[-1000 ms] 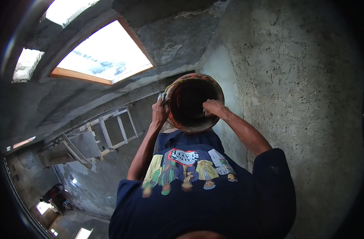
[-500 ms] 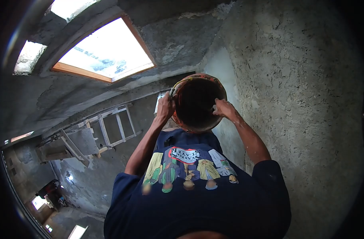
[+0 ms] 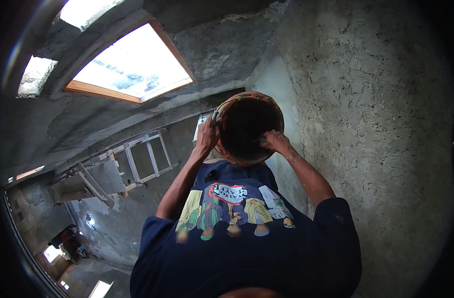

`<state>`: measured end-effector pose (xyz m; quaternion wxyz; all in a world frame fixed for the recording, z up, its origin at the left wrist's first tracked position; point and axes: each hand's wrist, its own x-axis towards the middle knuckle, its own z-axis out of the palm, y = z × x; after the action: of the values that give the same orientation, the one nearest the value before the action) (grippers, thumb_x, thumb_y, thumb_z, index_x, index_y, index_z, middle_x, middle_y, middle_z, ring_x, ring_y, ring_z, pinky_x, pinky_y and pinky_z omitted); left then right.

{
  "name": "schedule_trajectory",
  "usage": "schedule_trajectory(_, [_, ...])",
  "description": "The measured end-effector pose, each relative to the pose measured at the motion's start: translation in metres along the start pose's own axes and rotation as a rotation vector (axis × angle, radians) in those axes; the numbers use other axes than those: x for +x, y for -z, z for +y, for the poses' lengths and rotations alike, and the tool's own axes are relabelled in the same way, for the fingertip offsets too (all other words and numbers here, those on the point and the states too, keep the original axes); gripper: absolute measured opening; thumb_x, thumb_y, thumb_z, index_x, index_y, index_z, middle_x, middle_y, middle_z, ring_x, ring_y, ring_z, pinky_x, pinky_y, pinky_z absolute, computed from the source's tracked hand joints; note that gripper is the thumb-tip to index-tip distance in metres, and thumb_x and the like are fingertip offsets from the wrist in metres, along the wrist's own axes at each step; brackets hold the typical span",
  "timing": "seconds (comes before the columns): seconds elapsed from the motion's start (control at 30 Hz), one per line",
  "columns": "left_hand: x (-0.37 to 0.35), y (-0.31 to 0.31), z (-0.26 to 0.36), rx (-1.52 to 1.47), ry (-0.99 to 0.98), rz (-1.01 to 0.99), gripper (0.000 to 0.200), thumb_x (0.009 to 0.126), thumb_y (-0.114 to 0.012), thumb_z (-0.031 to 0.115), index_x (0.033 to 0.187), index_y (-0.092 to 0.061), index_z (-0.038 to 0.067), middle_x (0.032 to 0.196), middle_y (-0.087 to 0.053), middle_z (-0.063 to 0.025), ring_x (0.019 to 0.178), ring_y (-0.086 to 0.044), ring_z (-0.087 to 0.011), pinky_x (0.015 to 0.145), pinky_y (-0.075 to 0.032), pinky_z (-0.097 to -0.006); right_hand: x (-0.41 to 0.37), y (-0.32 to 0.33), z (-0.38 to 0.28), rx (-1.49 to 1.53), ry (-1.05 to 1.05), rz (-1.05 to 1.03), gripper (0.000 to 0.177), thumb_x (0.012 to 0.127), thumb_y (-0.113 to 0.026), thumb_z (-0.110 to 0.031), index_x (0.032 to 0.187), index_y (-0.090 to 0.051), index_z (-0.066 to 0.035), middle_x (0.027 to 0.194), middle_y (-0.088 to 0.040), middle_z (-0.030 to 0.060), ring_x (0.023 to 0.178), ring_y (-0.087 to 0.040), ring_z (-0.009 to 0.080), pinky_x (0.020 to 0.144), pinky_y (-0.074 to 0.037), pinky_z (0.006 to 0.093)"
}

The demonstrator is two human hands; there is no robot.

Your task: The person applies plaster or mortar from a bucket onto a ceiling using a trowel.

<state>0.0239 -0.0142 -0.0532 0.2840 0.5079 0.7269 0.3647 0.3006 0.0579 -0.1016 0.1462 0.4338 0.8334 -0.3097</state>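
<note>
A round bucket [image 3: 243, 160] with a worn red and orange rim is tilted so that its dark mouth faces me. My left hand [image 3: 207, 135] is closed on the rim at the bucket's left side. Inside the mouth, toward the right, is my right hand [image 3: 275, 141], its fingers curled together. Something small and greyish shows at its fingertips, too dim to name. What lies deep in the bucket is lost in shadow.
A rough plastered wall [image 3: 366, 124] rises close on my right. To the left stands a wooden ladder-like frame [image 3: 142, 159] near another wall. A wood-framed window [image 3: 132, 64] lets in bright light at upper left.
My right hand has moved left and slightly down, from near the right rim further across the bucket's mouth. My left hand keeps its hold and the bucket has barely shifted.
</note>
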Motion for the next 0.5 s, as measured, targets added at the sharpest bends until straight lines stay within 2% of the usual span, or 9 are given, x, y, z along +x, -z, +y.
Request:
schedule_trajectory(0.1, [-0.002,0.000,0.002,0.005,-0.035,0.004,0.022,0.090,-0.056,0.022,0.090,-0.051,0.000,0.065,-0.057,-0.0231,0.061,-0.060,-0.0388,0.052,-0.043,-0.0428,-0.002,-0.013,0.003,-0.081,0.053,0.058,0.041,0.073,-0.070,-0.035,0.099,-0.061,-0.003,0.090,-0.062,0.0208,0.088,-0.061,0.0376,0.077,-0.050,0.0467])
schedule_trajectory(0.17, [-0.003,0.000,0.006,-0.007,-0.006,-0.004,0.021,0.090,-0.056,0.021,0.091,-0.052,0.000,0.066,-0.058,-0.0228,0.061,-0.060,-0.0388,0.052,-0.044,-0.0422,-0.003,-0.024,0.007,-0.066,0.196,0.117,0.039,0.073,-0.070,-0.032,0.096,-0.059,-0.003,0.086,-0.061,0.0203,0.086,-0.061,0.0376,0.075,-0.050,0.0467])
schedule_trajectory(0.3, [-0.002,-0.004,0.006,-0.001,0.034,-0.013,0.019,0.089,-0.056,0.018,0.092,-0.051,-0.001,0.066,-0.058,-0.0231,0.062,-0.061,-0.0397,0.053,-0.044,-0.0423,-0.001,-0.035,-0.004,0.007,0.140,0.096,0.042,0.072,-0.070,-0.035,0.095,-0.061,-0.001,0.087,-0.061,0.0251,0.087,-0.060,0.0405,0.077,-0.050,0.0469])
schedule_trajectory(0.4, [-0.006,-0.012,0.002,-0.030,-0.038,0.065,0.016,0.087,-0.057,0.015,0.088,-0.053,0.000,0.067,-0.056,-0.0244,0.065,-0.057,-0.0444,0.054,-0.043,-0.0451,0.000,-0.040,-0.007,0.099,0.098,0.112,0.041,0.072,-0.069,-0.032,0.097,-0.062,0.000,0.090,-0.062,0.0258,0.087,-0.061,0.0408,0.076,-0.051,0.0452])
schedule_trajectory(0.47, [-0.006,-0.016,0.005,-0.020,0.017,0.103,0.015,0.086,-0.056,0.014,0.088,-0.053,-0.001,0.068,-0.057,-0.0245,0.066,-0.056,-0.0451,0.056,-0.044,-0.0455,0.001,-0.024,-0.013,0.425,0.078,-0.038,0.040,0.070,-0.068,-0.027,0.098,-0.063,0.001,0.092,-0.064,0.0245,0.086,-0.062,0.0388,0.075,-0.051,0.0418])
schedule_trajectory(0.5, [-0.007,-0.014,0.005,-0.016,0.012,0.102,0.015,0.086,-0.056,0.014,0.088,-0.053,-0.001,0.068,-0.057,-0.0245,0.066,-0.056,-0.0451,0.056,-0.044,-0.0455,-0.003,-0.020,-0.015,0.430,0.079,-0.032,0.040,0.070,-0.068,-0.027,0.098,-0.063,0.001,0.092,-0.064,0.0245,0.086,-0.062,0.0388,0.075,-0.051,0.0418])
